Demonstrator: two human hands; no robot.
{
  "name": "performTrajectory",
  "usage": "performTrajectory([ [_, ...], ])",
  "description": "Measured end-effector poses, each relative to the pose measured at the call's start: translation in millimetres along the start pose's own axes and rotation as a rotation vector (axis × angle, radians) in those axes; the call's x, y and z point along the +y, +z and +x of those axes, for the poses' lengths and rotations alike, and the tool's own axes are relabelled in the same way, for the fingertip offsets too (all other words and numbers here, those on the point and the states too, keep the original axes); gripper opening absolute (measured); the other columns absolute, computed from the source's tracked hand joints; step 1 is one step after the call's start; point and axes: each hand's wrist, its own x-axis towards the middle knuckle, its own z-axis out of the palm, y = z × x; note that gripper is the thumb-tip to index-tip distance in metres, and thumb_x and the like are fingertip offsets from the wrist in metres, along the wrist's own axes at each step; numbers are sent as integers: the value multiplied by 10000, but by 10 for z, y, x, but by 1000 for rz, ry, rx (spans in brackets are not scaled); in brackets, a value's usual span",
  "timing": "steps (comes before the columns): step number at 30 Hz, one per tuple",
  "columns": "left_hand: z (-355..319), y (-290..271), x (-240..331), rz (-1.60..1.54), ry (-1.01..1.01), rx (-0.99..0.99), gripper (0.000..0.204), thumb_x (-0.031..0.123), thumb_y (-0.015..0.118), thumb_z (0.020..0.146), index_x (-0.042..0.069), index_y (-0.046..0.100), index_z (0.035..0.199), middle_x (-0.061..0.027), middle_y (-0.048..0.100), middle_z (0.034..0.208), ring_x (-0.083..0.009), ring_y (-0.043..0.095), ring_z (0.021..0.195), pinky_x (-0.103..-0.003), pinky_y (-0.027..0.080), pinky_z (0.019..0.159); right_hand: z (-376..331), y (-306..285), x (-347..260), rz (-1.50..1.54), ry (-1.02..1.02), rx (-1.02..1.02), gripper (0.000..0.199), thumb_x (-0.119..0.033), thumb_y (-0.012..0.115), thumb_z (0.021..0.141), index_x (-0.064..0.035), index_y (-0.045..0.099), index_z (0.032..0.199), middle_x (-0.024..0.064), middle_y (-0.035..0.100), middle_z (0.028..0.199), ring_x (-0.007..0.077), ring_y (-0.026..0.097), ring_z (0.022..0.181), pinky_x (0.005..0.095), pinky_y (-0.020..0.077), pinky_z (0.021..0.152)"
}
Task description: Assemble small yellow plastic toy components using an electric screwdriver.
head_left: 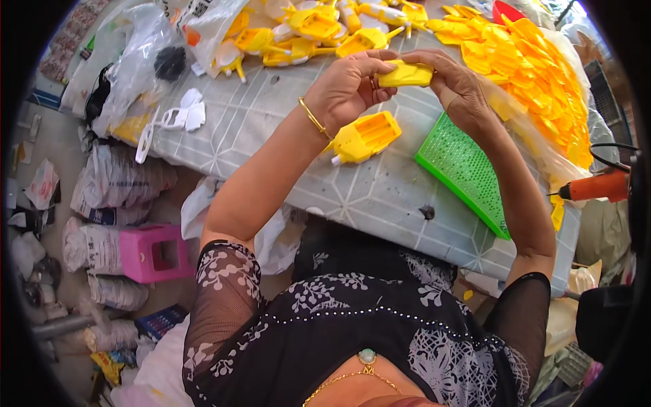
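Observation:
A small yellow plastic part [405, 74] is held up over the table between both hands. My left hand [349, 88] closes its fingers on the part's left end. My right hand [458, 85] grips the other end, its fingers bent over the top. Below the hands lies an open yellow plastic housing [366, 138] with a white tip at its lower left. Beneath my right forearm rests a bright green perforated tray [468, 163], partly covered by the arm.
Yellow housings with white parts [315, 27] pile along the far edge. Flat yellow pieces [536, 74] heap at the far right. White plastic parts [183, 112] lie at the left. An orange power screwdriver [597, 187] sticks in from the right. A pink stool [154, 251] stands on the floor.

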Motion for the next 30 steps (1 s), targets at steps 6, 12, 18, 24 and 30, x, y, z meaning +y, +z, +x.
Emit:
performTrajectory([
  [6, -374, -2, -142, 198, 275, 81, 422, 26, 692, 933, -28, 516, 1312, -127, 698, 1017, -181, 700, 754, -229, 558, 594, -64, 162, -475, 510, 558, -97, 443, -128, 669, 956, 22, 591, 1365, 97, 677, 1148, 129, 639, 904, 274, 524, 829],
  [12, -825, -176, -342, 1430, 705, 164, 898, 449, 876, 741, 0, 483, 1413, -160, 659, 1149, -316, 631, 1076, -418, 513, 938, -208, 205, -209, 520, 627, -16, 381, -154, 702, 959, 2, 648, 1303, 50, 721, 1057, 82, 609, 795, 236, 492, 695],
  [18, -950, -571, -718, 1568, 769, 111, 799, 304, 841, 784, 17, 486, 1441, -202, 582, 1347, -390, 549, 1231, -450, 425, 1079, -267, 384, -36, 385, 706, -318, 403, -194, 707, 945, -49, 655, 1317, -8, 720, 1081, 51, 600, 864, 224, 463, 720],
  [24, -933, -590, -772, 1481, 803, 119, 753, 236, 827, 792, 9, 500, 1431, -201, 585, 1351, -392, 553, 1230, -447, 439, 1069, -257, 500, -104, 87, 590, -358, 378, -155, 709, 930, -56, 671, 1293, 26, 697, 1150, 99, 612, 963, 238, 490, 759],
  [30, -917, -607, -786, 1470, 815, 133, 731, 246, 839, 786, -10, 533, 1398, -204, 587, 1345, -396, 567, 1217, -449, 454, 1057, -317, 627, -277, -285, 266, -304, 388, -177, 714, 899, -31, 680, 1257, 149, 659, 1200, 330, 602, 1168, 418, 473, 1028],
])
